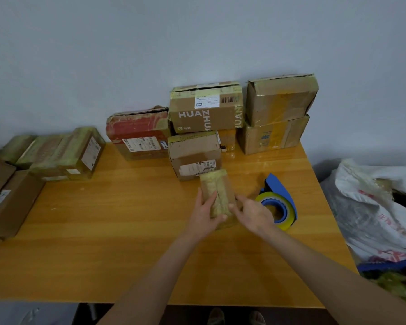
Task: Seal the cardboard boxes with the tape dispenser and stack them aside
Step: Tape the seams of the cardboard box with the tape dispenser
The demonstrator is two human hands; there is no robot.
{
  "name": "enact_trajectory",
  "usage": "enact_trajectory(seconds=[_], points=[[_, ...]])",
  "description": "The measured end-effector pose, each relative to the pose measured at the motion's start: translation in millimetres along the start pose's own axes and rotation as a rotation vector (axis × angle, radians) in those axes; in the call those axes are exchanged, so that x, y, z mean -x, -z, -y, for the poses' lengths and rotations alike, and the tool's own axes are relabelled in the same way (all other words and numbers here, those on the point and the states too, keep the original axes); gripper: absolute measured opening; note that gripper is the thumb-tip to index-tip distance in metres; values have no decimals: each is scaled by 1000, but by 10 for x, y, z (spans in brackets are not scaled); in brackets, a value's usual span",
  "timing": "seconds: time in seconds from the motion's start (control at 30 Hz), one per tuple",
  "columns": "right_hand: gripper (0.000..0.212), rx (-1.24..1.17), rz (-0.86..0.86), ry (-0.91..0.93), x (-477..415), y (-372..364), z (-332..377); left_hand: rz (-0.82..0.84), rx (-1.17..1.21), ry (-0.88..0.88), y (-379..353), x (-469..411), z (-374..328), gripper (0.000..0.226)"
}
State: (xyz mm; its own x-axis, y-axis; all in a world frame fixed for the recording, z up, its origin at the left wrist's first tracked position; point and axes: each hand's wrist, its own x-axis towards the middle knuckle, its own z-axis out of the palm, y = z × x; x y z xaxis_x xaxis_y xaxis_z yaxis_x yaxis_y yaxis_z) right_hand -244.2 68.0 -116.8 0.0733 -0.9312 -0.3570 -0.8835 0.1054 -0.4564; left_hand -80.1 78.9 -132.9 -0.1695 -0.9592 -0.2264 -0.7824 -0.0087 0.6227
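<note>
The small brown cardboard box (217,193), its top banded with yellowish tape along the centre seam, sits right of the middle of the orange wooden table (127,231). The left hand (205,213) grips its 9 o'clock side, fingers curled along the edge and thumb laid over the top. The right hand (256,213) holds the 3 o'clock side, thumb on the tape and fingers closed against the wall.

This box looks sealed, so the step in hand is probably smoothing it and carrying it off. Press the tape ends flat, then lift with both hands level, so the strips do not peel.

At 3 o'clock, just behind the right hand, stands the blue tape dispenser with its yellow-green roll (280,202); lift clear of it. At 12 o'clock, touching or nearly so, is a labelled brown carton (193,153), with the printed "HUAN" carton (205,111) above it. A row of tape-wrapped cartons (56,153) lies at 10 o'clock, a likely place to stack. A white plastic sack (373,207) slumps beyond the table edge at 3 o'clock
</note>
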Motion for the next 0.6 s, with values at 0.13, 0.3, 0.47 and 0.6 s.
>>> enact_trajectory(seconds=[0.13, 0.3, 0.47, 0.6], points=[[47, -19, -208, -80, -50, 257, -304, -13, -287, -142, -28, -39, 21, 71], [56, -14, -60, -438, -164, 453, -894, 48, -268, -152, 25, -135, 24, 64], [37, -156, 50, -445, -256, 338, -1120, 56, -282, -132, 18, -156, 49, 64], [37, -336, 18, -407, -353, 328, -1011, 69, -279, -117, 26, -154, 43, 65]])
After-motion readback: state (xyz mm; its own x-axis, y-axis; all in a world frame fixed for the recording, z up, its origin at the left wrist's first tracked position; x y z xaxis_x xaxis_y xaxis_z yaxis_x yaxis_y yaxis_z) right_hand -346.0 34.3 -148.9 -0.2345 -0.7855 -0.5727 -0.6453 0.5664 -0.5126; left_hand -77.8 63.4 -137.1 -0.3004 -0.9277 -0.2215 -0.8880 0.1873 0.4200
